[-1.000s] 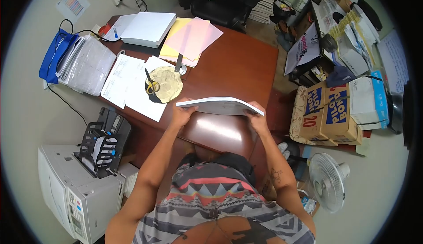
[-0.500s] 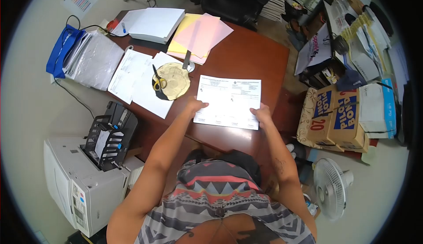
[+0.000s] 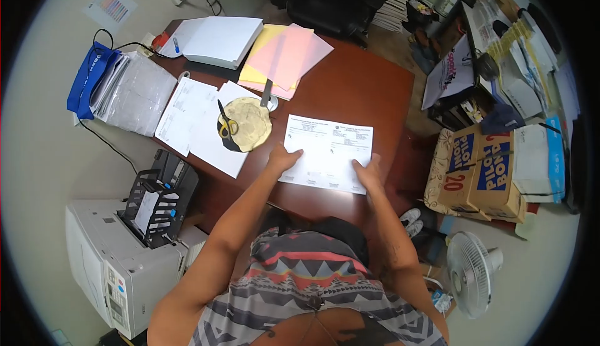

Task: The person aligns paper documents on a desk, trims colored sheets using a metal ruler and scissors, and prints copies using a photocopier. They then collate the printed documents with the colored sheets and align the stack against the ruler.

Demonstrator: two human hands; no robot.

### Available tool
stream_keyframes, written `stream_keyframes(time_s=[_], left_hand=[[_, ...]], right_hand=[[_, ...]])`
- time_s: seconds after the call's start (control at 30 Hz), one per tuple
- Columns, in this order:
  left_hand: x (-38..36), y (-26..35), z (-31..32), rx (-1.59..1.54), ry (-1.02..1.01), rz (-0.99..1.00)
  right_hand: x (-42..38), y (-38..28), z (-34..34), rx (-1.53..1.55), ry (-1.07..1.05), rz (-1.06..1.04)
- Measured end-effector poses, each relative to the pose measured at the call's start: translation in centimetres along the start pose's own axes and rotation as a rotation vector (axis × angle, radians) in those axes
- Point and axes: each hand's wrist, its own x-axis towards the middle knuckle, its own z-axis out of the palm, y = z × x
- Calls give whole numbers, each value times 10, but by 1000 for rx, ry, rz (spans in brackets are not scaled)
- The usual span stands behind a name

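Observation:
A white printed sheet of paper [image 3: 325, 158] with two side-by-side forms is in front of me at the desk's near edge. My left hand [image 3: 284, 158] grips its left edge, thumb on top and the other fingers partly hidden. On the right edge, my right hand [image 3: 369, 172] holds it the same way, its thumb lying over the print. Left of the sheet, black-and-yellow scissors [image 3: 229, 127] rest on a round pale yellow object [image 3: 252, 123]. A dark ruler [image 3: 267, 93] lies beside it, with more printed papers [image 3: 215, 133] underneath.
Pink sheets [image 3: 300, 55] and a thick white paper stack [image 3: 225, 40] lie at the desk's back. A plastic-wrapped bundle [image 3: 140, 90] stands at the left corner. A printer [image 3: 125, 265] sits at lower left; cardboard boxes [image 3: 465, 196] and a fan [image 3: 472, 274] are at right.
Both hands have shifted slightly along the sheet's edges, thumbs reaching further over the paper. The sheet is tilted a little more clockwise. The whole view has moved slightly.

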Motion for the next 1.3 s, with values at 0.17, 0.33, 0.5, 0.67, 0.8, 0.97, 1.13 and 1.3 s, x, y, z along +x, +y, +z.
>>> stream_keyframes(time_s=[0.17,0.33,0.5,0.67,0.8,0.97,1.13,1.3], left_hand=[[12,-21,-44,35,371,376],[68,3,-97,-98,190,218],[132,19,-128,63,212,315],[180,23,-145,190,100,280],[200,13,-152,203,28,337],[205,4,-159,133,8,367],[210,13,-162,254,-80,375],[215,22,-166,301,-175,363]], right_hand=[[-3,-49,-2,-534,455,-516],[76,-136,100,72,96,-240],[153,-223,192,-33,240,-63],[190,-254,234,-134,368,10],[228,-227,245,359,529,-65],[171,-367,211,469,489,-683],[159,-470,281,-350,216,-1231],[146,-467,352,-552,-26,-1276]])
